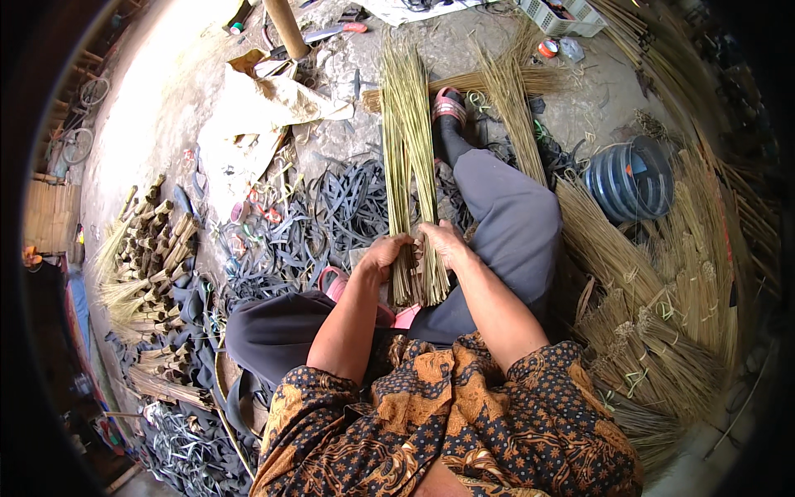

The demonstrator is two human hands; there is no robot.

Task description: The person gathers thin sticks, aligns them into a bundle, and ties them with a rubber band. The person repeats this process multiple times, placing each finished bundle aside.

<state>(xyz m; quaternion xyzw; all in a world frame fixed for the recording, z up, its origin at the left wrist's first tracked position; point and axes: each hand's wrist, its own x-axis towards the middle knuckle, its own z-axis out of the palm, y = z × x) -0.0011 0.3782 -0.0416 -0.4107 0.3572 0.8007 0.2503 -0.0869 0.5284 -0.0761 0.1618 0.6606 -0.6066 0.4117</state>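
Note:
Two long bundles of thin greenish-yellow broom sticks lie side by side, pointing away from me over my lap. My left hand is closed round the left stick bundle, near its thicker lower end. The right stick bundle is in the grip of my right hand, at about the same height. Both hands are close together, the cut ends showing just below them. Toward the far end the two bundles come together and their tips fan out. Parts of the fingers are hidden behind the sticks.
Black rubber strips cover the floor ahead and left. Short tied brooms are piled at the left. More stick bundles lie at the right, beside a blue ribbed plastic container. A knife lies near a wooden post.

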